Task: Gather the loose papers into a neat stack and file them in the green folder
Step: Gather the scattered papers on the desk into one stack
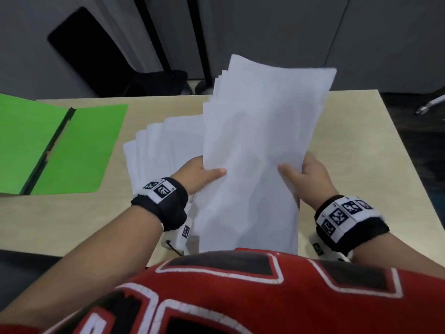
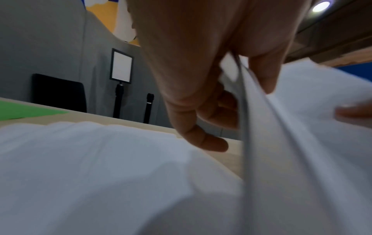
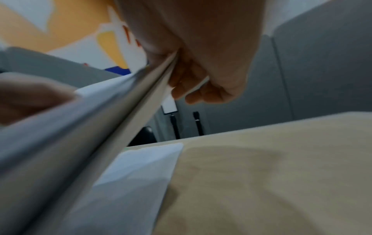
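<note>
Head view: left hand (image 1: pixel 201 173) and right hand (image 1: pixel 307 173) pinch a lifted bundle of papers (image 1: pixel 260 141) by its side edges, thumbs on top and fingers curled under, above the table (image 1: pixel 361 145); more loose sheets (image 1: pixel 163 145) lie fanned beneath, just left of it. The green folder (image 1: pixel 60 145) lies open at far left, well apart. Risk: the bundle's far edges are staggered and the grip is light, so sheets could slip or buckle when tapped square.

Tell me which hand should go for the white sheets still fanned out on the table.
Left. The left hand is directly above the fanned white sheets, on the open green folder's side. The right hand could hold the lifted paper bundle meanwhile.
</note>
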A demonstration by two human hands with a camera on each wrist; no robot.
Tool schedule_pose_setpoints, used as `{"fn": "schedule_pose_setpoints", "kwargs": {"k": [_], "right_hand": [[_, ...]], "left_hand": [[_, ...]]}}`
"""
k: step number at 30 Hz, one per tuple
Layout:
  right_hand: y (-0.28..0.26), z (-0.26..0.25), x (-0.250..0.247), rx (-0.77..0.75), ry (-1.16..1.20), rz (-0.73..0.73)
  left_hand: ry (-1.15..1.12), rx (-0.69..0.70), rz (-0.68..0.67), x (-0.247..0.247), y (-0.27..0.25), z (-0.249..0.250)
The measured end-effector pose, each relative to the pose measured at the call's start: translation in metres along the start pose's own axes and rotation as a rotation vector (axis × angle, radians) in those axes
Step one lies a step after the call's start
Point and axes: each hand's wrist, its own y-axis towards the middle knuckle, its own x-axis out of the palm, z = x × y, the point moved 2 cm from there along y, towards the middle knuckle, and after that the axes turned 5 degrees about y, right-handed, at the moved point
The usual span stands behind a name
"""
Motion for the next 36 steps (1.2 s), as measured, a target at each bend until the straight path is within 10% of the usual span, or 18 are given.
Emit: {"fn": "schedule_pose_setpoints", "kwargs": {"k": [15,36], "right_hand": [[-0.039,-0.056,0.009,-0.7,0.12,0.398],[-0.021,-0.046,0.013,-0.344,0.197,0.292]], "left_hand": [[-0.17,0.484,0.611,0.009,-0.035,0.034],[-0.254,0.425,0.589,-0.01,-0.033,0.041]]}}
